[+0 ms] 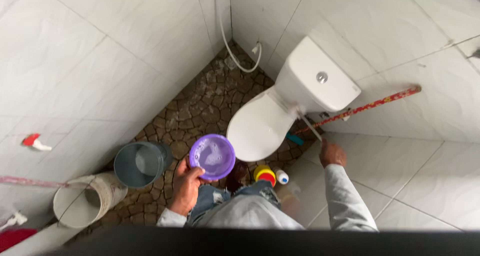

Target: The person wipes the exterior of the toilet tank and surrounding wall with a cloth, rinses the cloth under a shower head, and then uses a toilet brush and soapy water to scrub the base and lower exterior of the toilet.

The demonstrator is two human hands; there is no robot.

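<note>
The left hand (pixel 186 186) gripped a purple bowl (pixel 212 156) of sudsy water beside the closed toilet (pixel 260 126); tilted, it might spill. The right hand (pixel 332 154) clenched a white handle (pixel 311 127).

Two buckets (pixel 141 163), one toilet (pixel 280 111), one purple bowl (pixel 212 156).

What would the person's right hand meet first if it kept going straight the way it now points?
The right hand points up the picture toward the thin white handle beside the toilet. It would probably meet that handle first, then the red patterned stick behind it. Depth is unclear, and the fingertips may already be touching the handle.
</note>
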